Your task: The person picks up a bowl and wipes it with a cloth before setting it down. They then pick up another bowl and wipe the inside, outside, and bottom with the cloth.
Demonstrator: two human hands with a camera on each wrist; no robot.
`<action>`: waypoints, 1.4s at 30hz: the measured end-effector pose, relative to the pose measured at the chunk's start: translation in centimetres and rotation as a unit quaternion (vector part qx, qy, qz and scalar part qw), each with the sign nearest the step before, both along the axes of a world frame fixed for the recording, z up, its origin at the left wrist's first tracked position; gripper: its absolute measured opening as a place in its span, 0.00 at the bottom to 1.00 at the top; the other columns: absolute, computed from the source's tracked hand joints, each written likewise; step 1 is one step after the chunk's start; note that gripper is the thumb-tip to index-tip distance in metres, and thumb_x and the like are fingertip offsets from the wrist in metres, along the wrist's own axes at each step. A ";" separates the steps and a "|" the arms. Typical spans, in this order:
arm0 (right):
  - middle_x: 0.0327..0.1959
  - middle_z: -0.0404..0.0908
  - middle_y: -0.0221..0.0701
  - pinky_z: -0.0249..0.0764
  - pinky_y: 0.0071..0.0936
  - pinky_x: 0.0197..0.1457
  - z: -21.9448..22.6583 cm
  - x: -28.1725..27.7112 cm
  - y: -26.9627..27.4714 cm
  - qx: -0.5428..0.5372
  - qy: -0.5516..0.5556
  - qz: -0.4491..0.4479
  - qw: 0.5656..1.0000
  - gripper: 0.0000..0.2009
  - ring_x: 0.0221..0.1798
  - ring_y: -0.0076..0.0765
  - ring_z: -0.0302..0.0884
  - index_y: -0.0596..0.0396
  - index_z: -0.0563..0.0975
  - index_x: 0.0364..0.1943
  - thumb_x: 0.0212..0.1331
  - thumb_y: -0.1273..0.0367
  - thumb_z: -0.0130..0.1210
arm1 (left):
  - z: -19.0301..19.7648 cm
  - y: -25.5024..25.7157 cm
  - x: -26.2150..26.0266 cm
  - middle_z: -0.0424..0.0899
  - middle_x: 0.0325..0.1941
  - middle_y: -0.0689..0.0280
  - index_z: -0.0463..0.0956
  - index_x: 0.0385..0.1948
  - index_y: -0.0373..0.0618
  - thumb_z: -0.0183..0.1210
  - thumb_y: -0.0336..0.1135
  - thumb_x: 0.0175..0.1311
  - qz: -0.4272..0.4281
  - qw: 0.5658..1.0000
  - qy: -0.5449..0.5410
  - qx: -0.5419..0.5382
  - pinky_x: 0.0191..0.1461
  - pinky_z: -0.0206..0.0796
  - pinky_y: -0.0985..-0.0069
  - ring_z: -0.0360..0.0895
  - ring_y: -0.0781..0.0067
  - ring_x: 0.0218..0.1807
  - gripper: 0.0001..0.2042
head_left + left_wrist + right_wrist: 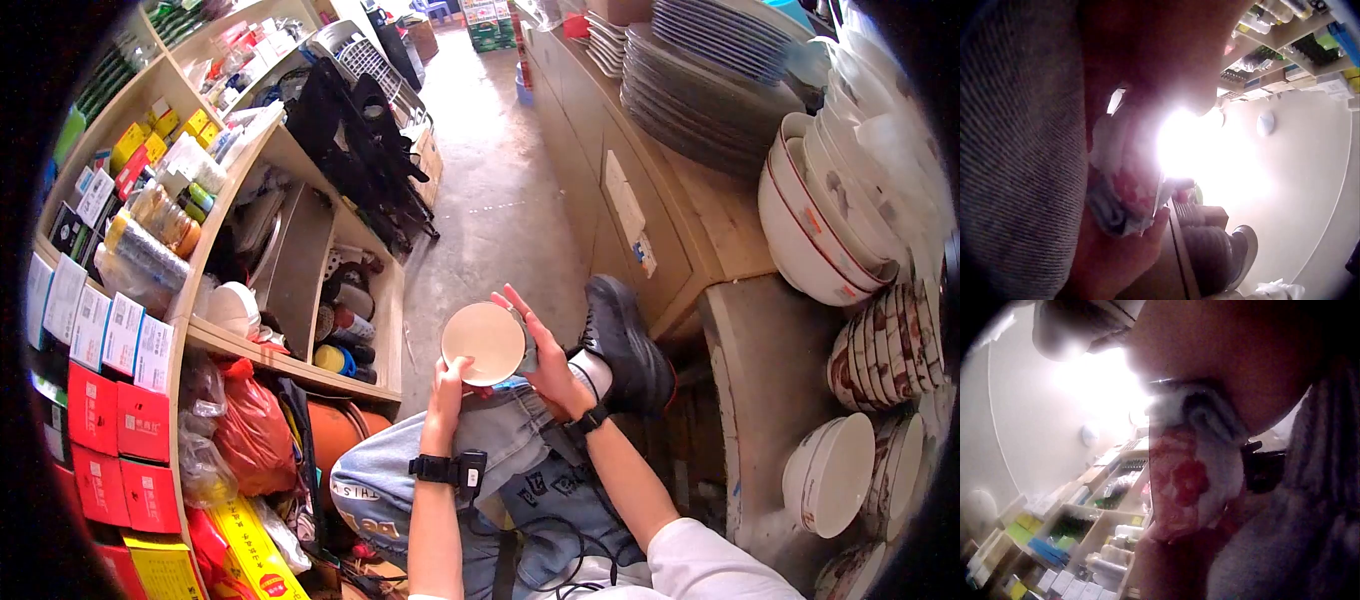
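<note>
Bowl (pixel 486 338) sits mid-frame in my head view, its pale inside turned up toward the camera, held in the air above the person's lap. Through that feed I see the left hand (pixel 447 392) with its grip closed on the near rim, thumb laid over the inner wall. On the other side, the right hand (pixel 553 375) has its grip on a bunched grey-blue cloth (pixel 1210 415), pressed against the bowl, with two fingers stretched toward the top of the frame. My right wrist feed shows a red flower pattern (pixel 1188 482) on the outer side of the bowl. Just below the hands I find jeans (pixel 385 490) at bottom centre, and a black shoe (pixel 625 345) right of the middle. Further off, white bowls (pixel 835 475) stand nested at lower right, and red boxes (pixel 148 415) are stacked at lower left beside an orange-red bag (pixel 255 430). A wooden shelf (pixel 390 330) loaded with packets fills the left side. At upper right, piled plates (pixel 690 105) rest on a cabinet (pixel 575 100). Beyond, I see bare floor (pixel 500 180) running toward the top centre, with a folded black frame (pixel 345 140) leaning along its left.
</note>
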State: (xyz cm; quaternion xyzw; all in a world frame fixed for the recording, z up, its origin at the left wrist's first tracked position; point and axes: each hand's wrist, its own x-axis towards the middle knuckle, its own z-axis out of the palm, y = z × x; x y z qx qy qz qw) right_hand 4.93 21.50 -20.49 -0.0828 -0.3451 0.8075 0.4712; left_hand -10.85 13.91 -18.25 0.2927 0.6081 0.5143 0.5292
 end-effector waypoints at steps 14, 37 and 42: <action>0.60 0.78 0.38 0.69 0.30 0.67 0.7 0.7 0.1 0.008 -0.098 -0.033 0.995 0.22 0.62 0.34 0.75 0.58 0.73 0.61 0.64 0.64 0.50 | -0.3 -0.3 0.0 0.78 0.58 0.50 0.71 0.59 0.29 0.51 0.49 0.67 -0.054 0.985 0.166 -0.006 0.66 0.61 0.69 0.74 0.58 0.60 0.29; 0.62 0.76 0.34 0.60 0.30 0.72 0.7 0.6 0.1 -0.011 -0.143 -0.095 0.985 0.28 0.66 0.34 0.70 0.54 0.75 0.61 0.49 0.75 0.50 | -0.9 0.3 0.5 0.71 0.62 0.57 0.56 0.68 0.42 0.47 0.21 0.60 -0.084 0.977 0.136 0.141 0.63 0.68 0.71 0.70 0.65 0.63 0.30; 0.62 0.76 0.33 0.59 0.29 0.73 0.5 0.7 0.1 0.018 -0.154 -0.090 0.984 0.30 0.66 0.33 0.70 0.55 0.74 0.62 0.47 0.76 0.51 | -1.2 0.4 0.0 0.72 0.62 0.58 0.62 0.65 0.37 0.46 0.22 0.58 -0.086 0.983 0.102 0.123 0.71 0.56 0.71 0.67 0.66 0.66 0.28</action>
